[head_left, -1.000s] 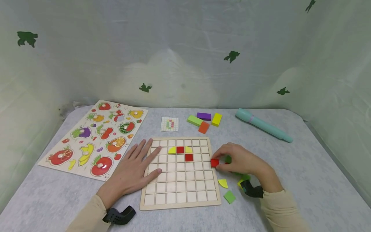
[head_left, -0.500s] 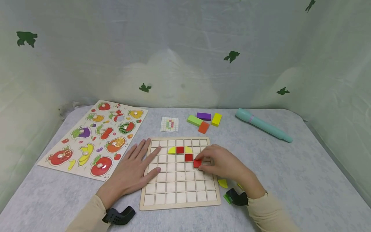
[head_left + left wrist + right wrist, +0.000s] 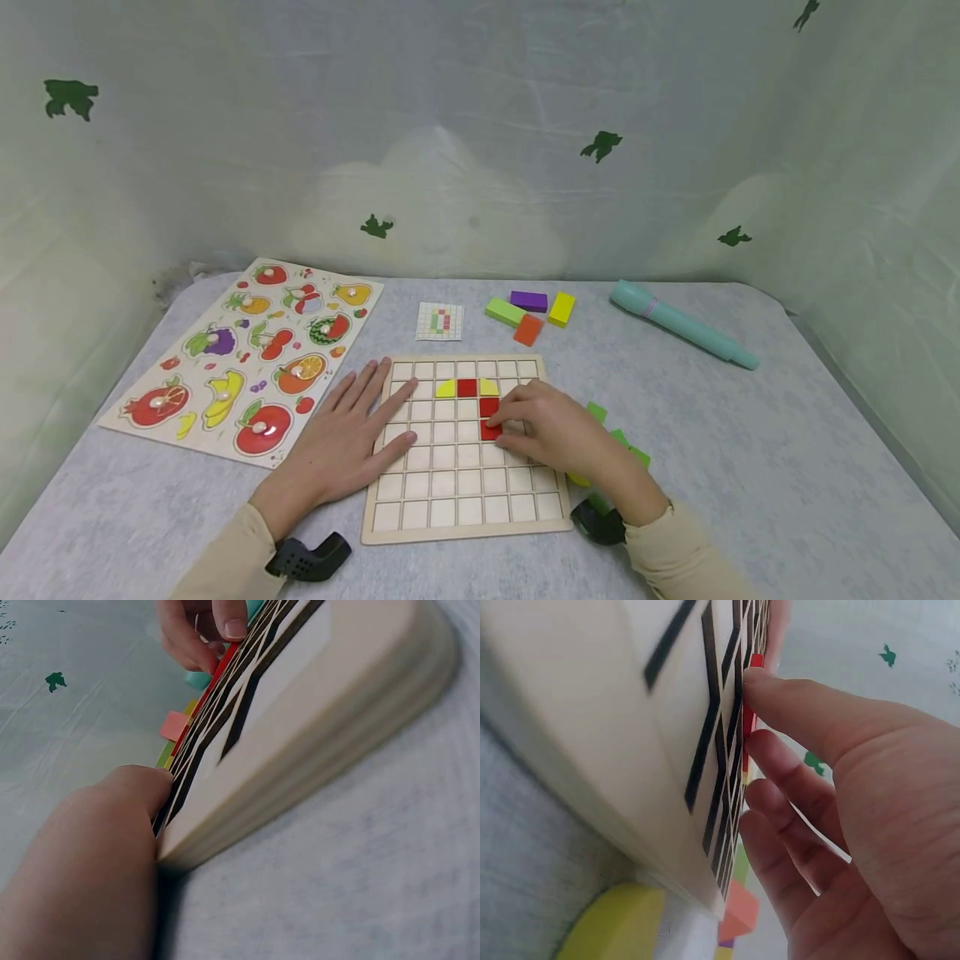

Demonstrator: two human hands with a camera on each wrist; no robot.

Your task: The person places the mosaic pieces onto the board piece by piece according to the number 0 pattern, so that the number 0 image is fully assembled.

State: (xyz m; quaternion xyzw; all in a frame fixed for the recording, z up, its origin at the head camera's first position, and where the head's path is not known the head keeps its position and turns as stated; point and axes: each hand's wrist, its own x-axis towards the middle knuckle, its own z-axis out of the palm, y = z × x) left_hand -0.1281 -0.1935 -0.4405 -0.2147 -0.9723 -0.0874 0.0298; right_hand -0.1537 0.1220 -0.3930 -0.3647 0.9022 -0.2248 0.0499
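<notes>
Clearly nearer, the right hand [image 3: 551,433] pinches the lower red tile [image 3: 487,433] at its 9 o'clock, 6 o'clock of the upper red tile [image 3: 488,406]; the left hand [image 3: 341,446] rests spread-fingered on the grid board [image 3: 465,535].

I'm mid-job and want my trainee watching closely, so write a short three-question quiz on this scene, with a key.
1. What is the right hand touching?
A) the purple block
B) a red tile
C) the teal tube

2. True or false: the left hand is pinching a yellow block.

3. How many yellow quarter-round pieces sit in the cells of the grid board?

Key:
1. B.
2. False; it rests spread over the left side of the grid board.
3. Two.
</notes>
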